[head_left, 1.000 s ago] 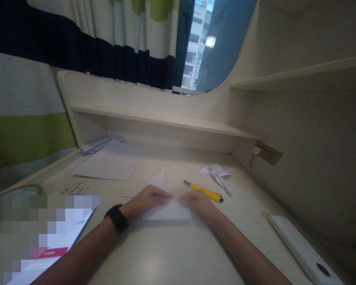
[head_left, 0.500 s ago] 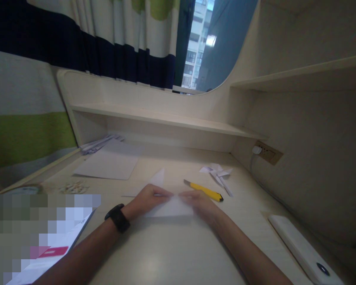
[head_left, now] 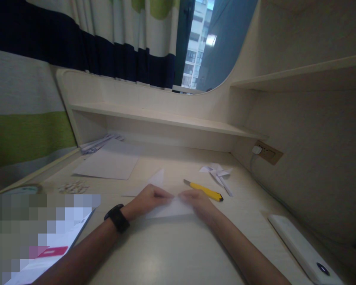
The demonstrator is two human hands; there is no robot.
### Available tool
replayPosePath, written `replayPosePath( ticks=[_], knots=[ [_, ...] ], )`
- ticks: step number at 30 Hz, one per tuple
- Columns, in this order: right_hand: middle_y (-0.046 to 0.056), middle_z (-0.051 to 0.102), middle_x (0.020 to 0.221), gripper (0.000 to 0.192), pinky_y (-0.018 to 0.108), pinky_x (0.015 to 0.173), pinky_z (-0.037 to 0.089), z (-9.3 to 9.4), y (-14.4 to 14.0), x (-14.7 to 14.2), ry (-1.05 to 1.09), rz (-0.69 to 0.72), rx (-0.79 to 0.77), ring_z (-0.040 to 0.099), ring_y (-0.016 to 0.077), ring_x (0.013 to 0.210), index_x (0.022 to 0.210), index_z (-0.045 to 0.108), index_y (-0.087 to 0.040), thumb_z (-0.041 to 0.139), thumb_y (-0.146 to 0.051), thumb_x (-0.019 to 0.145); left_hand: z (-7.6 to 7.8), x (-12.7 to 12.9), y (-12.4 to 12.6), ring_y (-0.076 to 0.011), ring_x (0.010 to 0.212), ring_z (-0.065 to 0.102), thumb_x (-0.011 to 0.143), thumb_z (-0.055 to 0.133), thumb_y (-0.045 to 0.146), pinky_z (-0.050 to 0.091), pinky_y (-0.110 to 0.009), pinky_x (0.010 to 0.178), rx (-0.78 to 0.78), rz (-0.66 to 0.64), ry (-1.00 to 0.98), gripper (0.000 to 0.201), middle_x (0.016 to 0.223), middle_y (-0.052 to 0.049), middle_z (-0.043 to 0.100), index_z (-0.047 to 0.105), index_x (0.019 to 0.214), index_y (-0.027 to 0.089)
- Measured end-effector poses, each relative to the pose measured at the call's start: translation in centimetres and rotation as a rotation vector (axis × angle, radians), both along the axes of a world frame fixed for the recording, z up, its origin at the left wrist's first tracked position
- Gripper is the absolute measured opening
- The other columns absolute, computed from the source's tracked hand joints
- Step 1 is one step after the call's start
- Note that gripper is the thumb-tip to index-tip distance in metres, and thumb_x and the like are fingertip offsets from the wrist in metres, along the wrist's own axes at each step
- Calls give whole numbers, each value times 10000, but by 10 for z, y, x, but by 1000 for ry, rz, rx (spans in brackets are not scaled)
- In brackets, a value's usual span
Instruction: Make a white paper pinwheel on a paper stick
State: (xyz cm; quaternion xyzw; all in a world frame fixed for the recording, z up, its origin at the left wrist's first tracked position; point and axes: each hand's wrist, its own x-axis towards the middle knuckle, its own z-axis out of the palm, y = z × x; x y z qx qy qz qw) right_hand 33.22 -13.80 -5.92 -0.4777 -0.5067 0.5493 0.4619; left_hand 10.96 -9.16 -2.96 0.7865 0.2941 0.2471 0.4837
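Observation:
A folded sheet of white paper (head_left: 172, 209) lies low over the desk between my two hands. My left hand (head_left: 150, 199), with a black watch on the wrist, pinches its upper edge. Close beside it, my right hand (head_left: 197, 201) pinches the same edge from the other side, so the fingertips nearly meet. Behind my left hand a triangular white paper piece (head_left: 158, 179) shows in part. A yellow utility knife (head_left: 206, 191) with its blade out lies just beyond my right hand. Farther right rests a white paper pinwheel (head_left: 217, 173).
White paper sheets (head_left: 109, 160) lie at the back left, near a small heap of pale bits (head_left: 74, 187). A partly blurred-out screen (head_left: 74, 233) is at the left front. A long white device (head_left: 302, 249) lies at right, below a wall socket (head_left: 268, 152) with a plugged-in cable.
Both hands stay almost in place on the paper's upper edge. The fingers and the sheet have shifted only slightly.

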Motion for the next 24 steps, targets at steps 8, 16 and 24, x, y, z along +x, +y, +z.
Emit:
replayPosePath(
  ticks=[8, 16, 24],
  knots=[
    [65, 712, 813, 355, 281, 641, 440, 3, -2, -3, -168, -67, 63, 588, 163, 674, 895, 758, -172, 776, -411, 633, -2, 1, 3, -232, 851, 672, 784, 631, 412, 495, -313, 743, 69, 63, 29, 311, 941, -72, 749, 752, 934, 169],
    [76, 722, 811, 307, 296, 664, 451, 12, -4, -2, -345, -22, 137, 608, 200, 723, 848, 769, -166, 728, -421, 683, -3, 0, 3, -235, 788, 677, 746, 652, 410, 489, -305, 676, 10, 113, 83, 337, 884, -88, 754, 751, 910, 133],
    [69, 705, 789, 367, 280, 656, 423, 8, -2, 3, -161, -15, 49, 580, 160, 694, 879, 758, -142, 770, -425, 646, -6, -2, 6, -255, 842, 673, 734, 677, 403, 500, -353, 739, -47, 137, 23, 366, 942, -106, 745, 739, 981, 141]
  ],
)
